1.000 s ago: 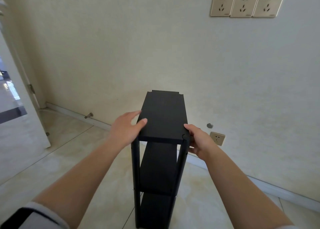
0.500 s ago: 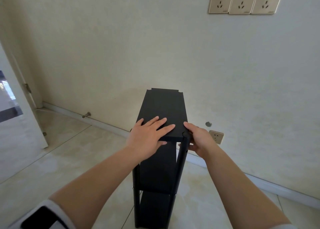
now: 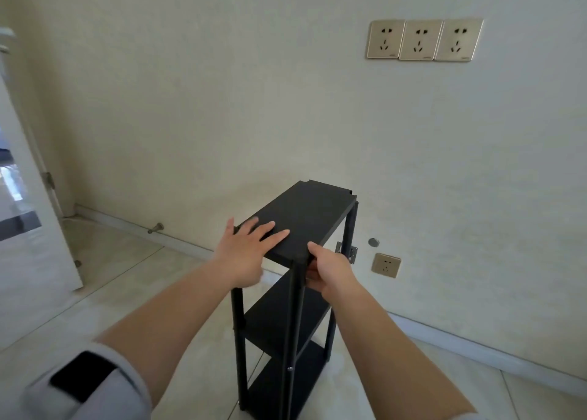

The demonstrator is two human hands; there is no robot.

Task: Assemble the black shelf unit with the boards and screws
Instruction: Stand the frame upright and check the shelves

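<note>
Head view: a person stands over a tall, narrow black shelf unit (image 3: 286, 292) of flat boards and slim round posts, on a pale tiled floor (image 3: 127, 292).
Left hand: left hand (image 3: 244, 254) lies flat on the near left part of the matte black top board (image 3: 305, 219), fingers (image 3: 273, 237) straight and spread, pressing down.
Right hand: right hand (image 3: 327, 268) wraps the near right corner, thumb on the board's top edge, its other fingers curled beneath beside the near black corner post (image 3: 293, 340).
Key relation: the top board's long axis runs away from the person toward the cream wall (image 3: 254, 101), angled slightly right; both hands sit at its near end, the far end unheld.
Shelf position: upright, three boards stacked between posts, far end near the wall.
Judgement: the unit looks assembled; any coming move probably turns or pushes it from the near end.
Beyond: one gold floor-level socket (image 3: 386, 265), three gold sockets (image 3: 424, 39) higher up.
</note>
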